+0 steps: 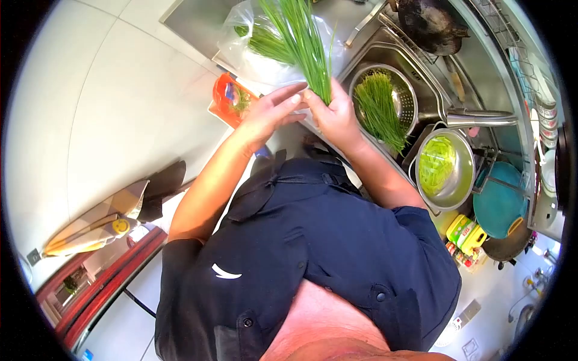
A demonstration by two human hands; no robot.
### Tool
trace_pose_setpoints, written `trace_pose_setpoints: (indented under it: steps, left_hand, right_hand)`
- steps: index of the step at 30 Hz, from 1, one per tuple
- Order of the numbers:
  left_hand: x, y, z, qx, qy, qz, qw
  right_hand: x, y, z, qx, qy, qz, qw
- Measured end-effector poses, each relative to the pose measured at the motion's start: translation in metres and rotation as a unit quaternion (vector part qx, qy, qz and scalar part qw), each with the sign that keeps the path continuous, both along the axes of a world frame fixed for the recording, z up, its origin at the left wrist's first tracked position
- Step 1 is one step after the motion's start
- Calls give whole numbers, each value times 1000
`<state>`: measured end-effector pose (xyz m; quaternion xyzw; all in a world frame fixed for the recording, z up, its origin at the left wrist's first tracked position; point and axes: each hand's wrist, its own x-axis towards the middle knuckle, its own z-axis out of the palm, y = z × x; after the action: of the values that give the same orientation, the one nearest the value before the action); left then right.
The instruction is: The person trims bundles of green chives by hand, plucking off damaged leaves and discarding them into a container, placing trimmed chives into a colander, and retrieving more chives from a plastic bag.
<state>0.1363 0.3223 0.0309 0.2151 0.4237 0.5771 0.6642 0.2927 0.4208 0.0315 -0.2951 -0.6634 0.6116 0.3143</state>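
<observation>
A bunch of long green chives (307, 45) is gripped near its lower ends in my right hand (338, 120), with the blades pointing away from me. Close beside it, my left hand (274, 114) has its fingers spread, the tips near my right thumb and the stem ends. I cannot make out anything between those fingers. Behind the hands, more chives (268, 43) lie in a clear plastic bag (238, 60) on the counter. Below my left hand is an orange bin (223, 96) with some green scraps inside.
To the right, a metal colander (407, 105) with chives stands in the sink (385, 51). A steel pot (462, 183) holds pale green vegetables (437, 163). The faucet (481, 118) reaches above the sink side. A dark wok (427, 27) sits at the far right.
</observation>
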Motion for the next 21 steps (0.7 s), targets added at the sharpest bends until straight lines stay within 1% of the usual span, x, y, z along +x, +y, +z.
trace_pose_setpoints:
  steps: [1,2,3,4,5,6,7,9,10,12,14,16,18,19,20,21]
  left_hand:
    - [5,2,6,-3,5,6,1000]
    - [8,5,12,-5,48,-2,999]
    - [10,6,15,-7,92,-10,996]
    - [12,7,3,-6,134,0,991]
    - [14,7,1,-12,138,5,990]
    - [16,5,0,-14,118,35,992]
    - [17,2,-1,-16,97,64,993]
    - [18,-7,2,-20,125,76,989]
    - [19,-11,6,-29,123,92,988]
    - [15,-16,8,-35,126,104,986]
    - [8,-22,6,-15,106,118,987]
    - [-1,-33,13,-37,93,115,988]
    - [-15,-44,28,-74,87,104,988]
    - [-20,-50,26,-74,86,106,988]
    - [-25,-56,22,-36,62,121,990]
    - [-31,-61,19,3,39,134,990]
  right_hand:
    - [-3,-3,1,67,11,-19,998]
    - [-4,-7,1,49,27,-1,998]
    - [-8,-12,-1,4,-1,15,1000]
    - [-12,-17,-3,70,8,9,997]
    - [-15,-21,-5,134,18,1,991]
    - [-15,-22,-10,138,4,32,990]
    - [-17,-23,-16,133,8,35,990]
    - [-22,-28,-20,216,43,22,975]
    - [-19,-30,-18,179,20,52,982]
    - [-20,-37,-16,194,23,43,980]
    - [-21,-46,-11,206,22,30,978]
    - [-20,-52,1,38,19,94,995]
    - [-20,-52,3,43,8,105,994]
    - [-21,-54,4,45,-3,116,992]
    - [-24,-56,8,43,-16,101,994]
    - [-28,-57,-2,108,-4,81,991]
